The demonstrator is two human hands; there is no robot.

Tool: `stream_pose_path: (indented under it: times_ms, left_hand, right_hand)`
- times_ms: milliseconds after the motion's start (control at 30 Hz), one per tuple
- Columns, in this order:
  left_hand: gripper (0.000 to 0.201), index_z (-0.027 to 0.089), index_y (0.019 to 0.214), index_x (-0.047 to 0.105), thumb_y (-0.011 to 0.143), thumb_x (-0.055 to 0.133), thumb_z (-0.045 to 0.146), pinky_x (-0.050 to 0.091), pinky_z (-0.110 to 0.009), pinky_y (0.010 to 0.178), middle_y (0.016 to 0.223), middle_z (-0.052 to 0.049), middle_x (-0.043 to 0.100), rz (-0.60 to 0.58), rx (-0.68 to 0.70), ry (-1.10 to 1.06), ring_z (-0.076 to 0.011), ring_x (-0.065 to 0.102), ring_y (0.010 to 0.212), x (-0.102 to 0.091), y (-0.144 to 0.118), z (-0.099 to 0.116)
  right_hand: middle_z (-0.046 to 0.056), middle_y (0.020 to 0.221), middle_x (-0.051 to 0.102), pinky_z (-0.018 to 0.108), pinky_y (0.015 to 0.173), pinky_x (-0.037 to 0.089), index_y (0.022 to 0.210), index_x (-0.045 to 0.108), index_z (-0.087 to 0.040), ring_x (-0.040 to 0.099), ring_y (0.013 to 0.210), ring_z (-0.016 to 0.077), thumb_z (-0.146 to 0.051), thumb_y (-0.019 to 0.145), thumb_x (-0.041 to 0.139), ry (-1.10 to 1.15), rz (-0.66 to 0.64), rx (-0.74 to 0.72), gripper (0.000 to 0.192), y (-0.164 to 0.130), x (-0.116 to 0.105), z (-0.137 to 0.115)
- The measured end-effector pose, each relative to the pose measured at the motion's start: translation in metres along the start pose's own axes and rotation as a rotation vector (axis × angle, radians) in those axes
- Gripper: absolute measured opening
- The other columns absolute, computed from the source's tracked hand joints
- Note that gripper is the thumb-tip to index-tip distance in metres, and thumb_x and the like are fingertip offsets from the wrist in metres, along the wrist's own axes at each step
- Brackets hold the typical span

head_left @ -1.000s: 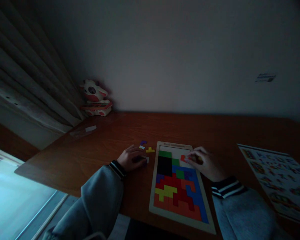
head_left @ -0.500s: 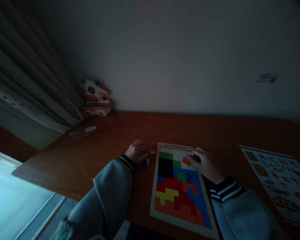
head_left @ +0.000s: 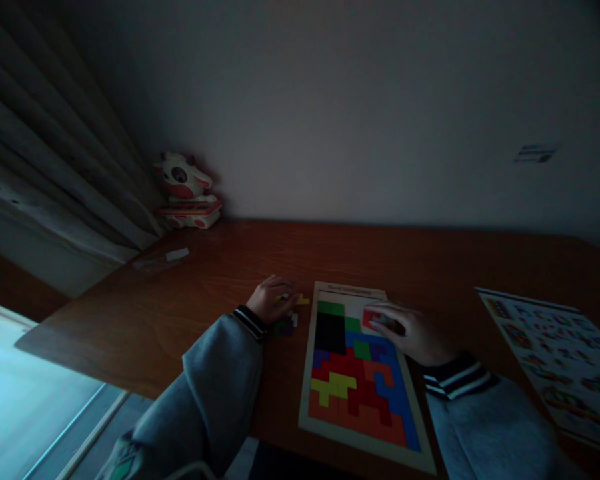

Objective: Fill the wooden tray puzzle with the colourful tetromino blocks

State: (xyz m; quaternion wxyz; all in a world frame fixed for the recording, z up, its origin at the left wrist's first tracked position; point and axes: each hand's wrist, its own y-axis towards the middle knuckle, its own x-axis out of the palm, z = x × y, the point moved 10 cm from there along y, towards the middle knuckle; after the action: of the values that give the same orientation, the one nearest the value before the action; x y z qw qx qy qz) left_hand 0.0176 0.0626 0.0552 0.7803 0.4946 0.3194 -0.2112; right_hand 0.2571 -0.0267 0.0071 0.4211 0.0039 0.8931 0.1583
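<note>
A red piece (head_left: 369,320) is pinched by the right hand (head_left: 417,331), left of its palm, over the board (head_left: 350,289) at the worktop's (head_left: 220,267) near edge

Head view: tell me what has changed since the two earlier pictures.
Over the last second, the left hand moved forward and rightward, its fingers now closer to the yellow piece. The red piece, turned askew half a second ago, now sits straighter in the right hand. The puzzle board, printed sheet and cow toy stayed put.
</note>
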Motion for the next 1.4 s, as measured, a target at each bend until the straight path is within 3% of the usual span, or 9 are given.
stream_pose_path:
  times_ms: [200, 500, 667, 767, 867, 1167, 1400]
  left_hand:
    - [0.02, 0.018, 0.082, 0.071, 0.091, 0.057, 0.03, 0.055, -0.036, 0.077, 0.088, -0.009, 0.072, -0.001, 0.004, 0.0, -0.0204, 0.067, 0.086, 0.0, 0.0, 0.0]
    - [0.019, 0.018, 0.083, 0.071, 0.09, 0.058, 0.03, 0.055, -0.036, 0.078, 0.089, -0.009, 0.071, -0.014, 0.017, 0.015, -0.0201, 0.067, 0.084, 0.002, 0.0, 0.002]
    - [0.021, 0.018, 0.083, 0.071, 0.091, 0.057, 0.031, 0.055, -0.036, 0.078, 0.088, -0.009, 0.071, -0.031, 0.007, 0.017, -0.0204, 0.067, 0.087, 0.004, 0.001, 0.001]
    - [0.021, 0.018, 0.083, 0.072, 0.09, 0.057, 0.031, 0.056, -0.036, 0.077, 0.087, -0.009, 0.071, -0.018, 0.016, 0.028, -0.02, 0.067, 0.084, 0.002, 0.001, 0.003]
    - [0.019, 0.018, 0.083, 0.072, 0.09, 0.058, 0.03, 0.055, -0.035, 0.076, 0.086, -0.009, 0.071, -0.014, 0.025, 0.031, -0.0201, 0.067, 0.084, 0.002, 0.001, 0.004]
    - [0.018, 0.018, 0.081, 0.071, 0.09, 0.059, 0.028, 0.054, -0.034, 0.076, 0.084, -0.008, 0.07, -0.03, 0.033, 0.039, -0.0199, 0.066, 0.082, 0.006, 0.0, 0.005]
    - [0.019, 0.019, 0.09, 0.072, 0.092, 0.056, 0.03, 0.053, -0.035, 0.078, 0.093, -0.008, 0.072, -0.065, 0.019, 0.08, -0.0185, 0.065, 0.082, 0.001, -0.002, -0.003]
  right_hand:
    - [0.003, 0.123, 0.069, 0.045, 0.099, 0.051, 0.136, 0.051, -0.033, 0.065, 0.112, 0.0224, -0.029, 0.085, 0.06, 0.12, -0.016, 0.015, 0.052, -0.002, 0.004, -0.003]
    - [0.004, 0.124, 0.068, 0.044, 0.104, 0.046, 0.139, 0.045, -0.032, 0.063, 0.115, 0.021, -0.028, 0.086, 0.057, 0.148, -0.037, 0.022, 0.055, -0.003, 0.01, -0.005]
    - [0.006, 0.124, 0.067, 0.043, 0.102, 0.047, 0.128, 0.055, -0.028, 0.062, 0.117, 0.0226, -0.036, 0.088, 0.056, 0.095, 0.055, 0.043, 0.041, -0.001, -0.004, 0.001]
    - [0.008, 0.112, 0.07, 0.043, 0.093, 0.052, 0.109, 0.064, -0.025, 0.067, 0.103, 0.0239, -0.04, 0.091, 0.05, 0.014, 0.205, 0.098, 0.028, -0.003, -0.027, 0.019]
    - [0.009, 0.102, 0.07, 0.043, 0.088, 0.053, 0.1, 0.066, -0.023, 0.068, 0.094, 0.0248, -0.042, 0.09, 0.049, -0.103, 0.296, 0.155, 0.028, -0.009, -0.046, 0.041]
    - [0.01, 0.108, 0.065, 0.046, 0.089, 0.052, 0.104, 0.068, -0.023, 0.065, 0.099, 0.0284, -0.055, 0.081, 0.057, -0.249, 0.158, 0.237, 0.041, -0.019, -0.042, 0.068]
    - [0.01, 0.107, 0.066, 0.047, 0.092, 0.051, 0.099, 0.07, -0.024, 0.065, 0.1, 0.0285, -0.056, 0.08, 0.057, -0.253, 0.168, 0.228, 0.039, -0.018, -0.04, 0.071]
